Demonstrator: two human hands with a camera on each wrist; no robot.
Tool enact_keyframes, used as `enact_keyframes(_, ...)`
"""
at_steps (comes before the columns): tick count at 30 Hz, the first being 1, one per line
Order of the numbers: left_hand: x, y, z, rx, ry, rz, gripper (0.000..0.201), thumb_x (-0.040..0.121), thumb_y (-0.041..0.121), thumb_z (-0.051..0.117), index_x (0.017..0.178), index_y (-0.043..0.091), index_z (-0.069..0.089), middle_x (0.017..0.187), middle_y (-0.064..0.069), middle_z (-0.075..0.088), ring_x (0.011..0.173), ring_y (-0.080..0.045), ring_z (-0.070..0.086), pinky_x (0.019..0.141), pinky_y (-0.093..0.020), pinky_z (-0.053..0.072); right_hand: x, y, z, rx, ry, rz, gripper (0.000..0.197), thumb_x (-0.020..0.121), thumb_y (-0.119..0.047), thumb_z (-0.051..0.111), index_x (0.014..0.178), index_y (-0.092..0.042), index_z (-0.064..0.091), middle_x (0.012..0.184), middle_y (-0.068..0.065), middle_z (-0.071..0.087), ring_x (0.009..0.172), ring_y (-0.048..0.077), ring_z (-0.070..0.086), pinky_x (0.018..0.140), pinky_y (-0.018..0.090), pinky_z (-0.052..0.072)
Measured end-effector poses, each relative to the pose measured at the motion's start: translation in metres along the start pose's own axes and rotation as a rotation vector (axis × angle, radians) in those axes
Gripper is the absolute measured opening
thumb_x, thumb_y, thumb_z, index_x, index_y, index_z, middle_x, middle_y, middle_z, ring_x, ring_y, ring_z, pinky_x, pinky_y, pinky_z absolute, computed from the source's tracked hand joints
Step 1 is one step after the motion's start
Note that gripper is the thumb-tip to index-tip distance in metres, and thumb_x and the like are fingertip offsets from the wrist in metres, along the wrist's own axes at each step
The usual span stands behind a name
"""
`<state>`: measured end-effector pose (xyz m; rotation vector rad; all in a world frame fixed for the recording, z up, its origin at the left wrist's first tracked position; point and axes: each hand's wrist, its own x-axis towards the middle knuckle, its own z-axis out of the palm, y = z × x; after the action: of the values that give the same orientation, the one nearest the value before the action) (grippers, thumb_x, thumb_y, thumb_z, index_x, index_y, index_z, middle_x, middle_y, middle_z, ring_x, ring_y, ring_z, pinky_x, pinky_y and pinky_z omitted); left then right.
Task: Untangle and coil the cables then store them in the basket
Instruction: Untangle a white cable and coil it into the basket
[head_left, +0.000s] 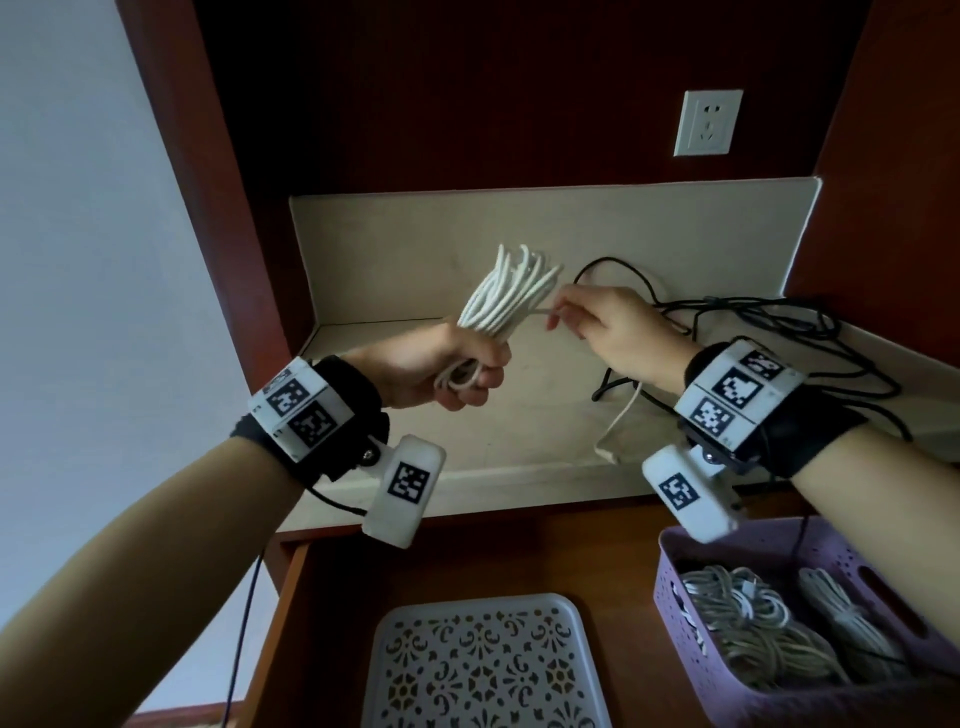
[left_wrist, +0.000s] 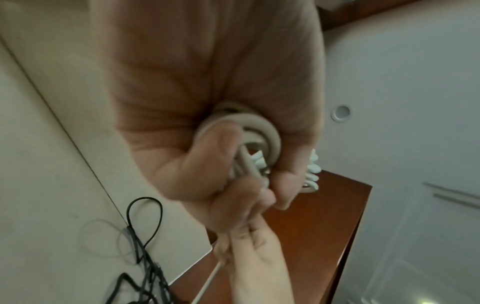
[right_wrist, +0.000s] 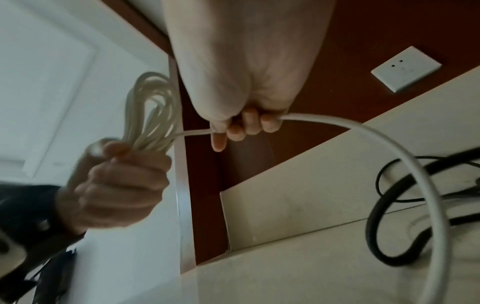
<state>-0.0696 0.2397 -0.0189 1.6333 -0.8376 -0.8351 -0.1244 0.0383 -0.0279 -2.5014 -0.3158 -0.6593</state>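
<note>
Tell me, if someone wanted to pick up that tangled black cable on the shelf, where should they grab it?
Probably at the upright loop of the black cable near the back panel, coming from above and the front. That loop stands free of the snarl to the right, so fingers can close round one strand. The left hand grips the white cable bundle and the right hand pinches its loose strand, so both are busy.

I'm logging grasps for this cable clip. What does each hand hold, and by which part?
The left hand grips the white cable around the lower part of its coiled bundle. The right hand pinches the same cable's loose tail just beside the coil.
</note>
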Motion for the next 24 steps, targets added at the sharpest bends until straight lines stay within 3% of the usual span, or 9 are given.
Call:
enact_keyframes(3, 0.004, 0.002, -0.006, -0.038, 0.179, 0.005, 0.014, 0.067, 0.015, 0.054, 0.066, 0.015, 0.039, 0.050, 0.004, 0.044, 0.037, -0.006, 0.038, 0.031, -0.012, 0.020, -0.001, 0.001, 0.007, -0.155, -0.015, -0.068, 0.019, 0.097, -0.010, 0.043, 0.101, -0.009, 0.062, 0.081, 0.000, 0.062, 0.070, 0.020, 0.056, 0.066, 0.033, 0.043)
enact_keyframes(6, 0.007, 0.005, -0.019, -0.047, 0.429, 0.009, 0.015, 0.082, 0.008, 0.053, 0.075, 0.015, 0.042, 0.053, 0.002, 0.046, 0.036, -0.007, 0.040, 0.032, -0.010, 0.021, 0.001, 0.003, 0.005, -0.495, -0.043, -0.167, 0.035, 0.095, -0.005, 0.040, 0.126, -0.014, 0.055, 0.109, 0.005, 0.065, 0.086, 0.028, 0.062, 0.065, 0.036, 0.048)
enact_keyframes(8, 0.007, 0.006, -0.027, -0.008, 0.563, 0.011, 0.012, 0.088, 0.005, 0.049, 0.080, 0.013, 0.046, 0.058, -0.003, 0.047, 0.035, -0.009, 0.041, 0.033, -0.011, 0.023, 0.003, -0.003, 0.005, -0.703, -0.003, -0.348, 0.041, 0.087, 0.003, 0.035, 0.117, -0.008, 0.060, 0.091, 0.007, 0.068, 0.067, 0.028, 0.062, 0.042, 0.023, 0.030)
enact_keyframes(10, 0.008, 0.007, -0.031, 0.131, 0.667, -0.017, 0.010, 0.087, 0.006, 0.051, 0.078, 0.010, 0.049, 0.061, -0.005, 0.047, 0.038, -0.012, 0.043, 0.035, -0.013, 0.025, 0.002, -0.018, 0.001, -0.828, 0.009, -0.526, 0.040, 0.080, -0.001, 0.030, 0.095, -0.005, 0.067, 0.066, 0.004, 0.059, 0.046, 0.020, 0.054, 0.042, 0.012, 0.006)
enact_keyframes(11, 0.009, 0.007, -0.031, 0.259, 0.702, -0.042, 0.013, 0.087, 0.007, 0.052, 0.074, 0.009, 0.050, 0.061, -0.006, 0.047, 0.041, -0.015, 0.043, 0.036, -0.015, 0.026, 0.005, -0.022, 0.001, -0.877, 0.053, -0.638, 0.038, 0.080, -0.002, 0.030, 0.089, -0.006, 0.067, 0.062, 0.003, 0.056, 0.045, 0.017, 0.050, 0.040, 0.012, 0.007)
enact_keyframes(13, 0.013, 0.006, -0.027, 0.628, 0.742, -0.102, 0.017, 0.085, 0.011, 0.052, 0.069, 0.008, 0.050, 0.065, -0.007, 0.051, 0.051, -0.022, 0.047, 0.042, -0.021, 0.034, 0.013, -0.031, 0.000, -0.995, 0.113, -0.818, 0.029, 0.082, -0.001, 0.039, 0.082, -0.010, 0.066, 0.065, 0.001, 0.054, 0.052, 0.015, 0.050, 0.035, 0.018, 0.021)
enact_keyframes(16, 0.017, 0.006, -0.009, 1.243, 0.750, -0.119, 0.010, 0.085, 0.016, 0.048, 0.087, 0.009, 0.054, 0.094, -0.016, 0.062, 0.084, -0.036, 0.059, 0.067, -0.031, 0.039, 0.026, -0.047, -0.005, -1.120, 0.146, -0.977, 0.016, 0.082, -0.006, 0.054, 0.073, -0.017, 0.061, 0.065, -0.002, 0.054, 0.060, 0.014, 0.050, 0.039, 0.023, 0.030)
enact_keyframes(19, 0.019, 0.006, 0.005, 1.582, 0.683, -0.041, 0.024, 0.087, 0.014, 0.045, 0.107, 0.009, 0.059, 0.111, -0.013, 0.062, 0.100, -0.036, 0.061, 0.073, -0.035, 0.042, 0.035, -0.054, -0.015, -1.078, 0.156, -0.977, 0.020, 0.080, -0.004, 0.051, 0.067, -0.017, 0.058, 0.061, -0.001, 0.051, 0.052, 0.016, 0.049, 0.037, 0.023, 0.031)
enact_keyframes(24, 0.018, 0.002, 0.004, 1.788, 0.590, 0.234, 0.024, 0.090, 0.018, 0.045, 0.112, 0.010, 0.053, 0.108, -0.008, 0.063, 0.096, -0.036, 0.061, 0.071, -0.037, 0.043, 0.040, -0.039, -0.027, -0.816, 0.060, -0.812, 0.024, 0.090, -0.023, 0.049, 0.075, -0.013, 0.066, 0.061, 0.005, 0.051, 0.046, 0.021, 0.049, 0.043, 0.018, 0.026)
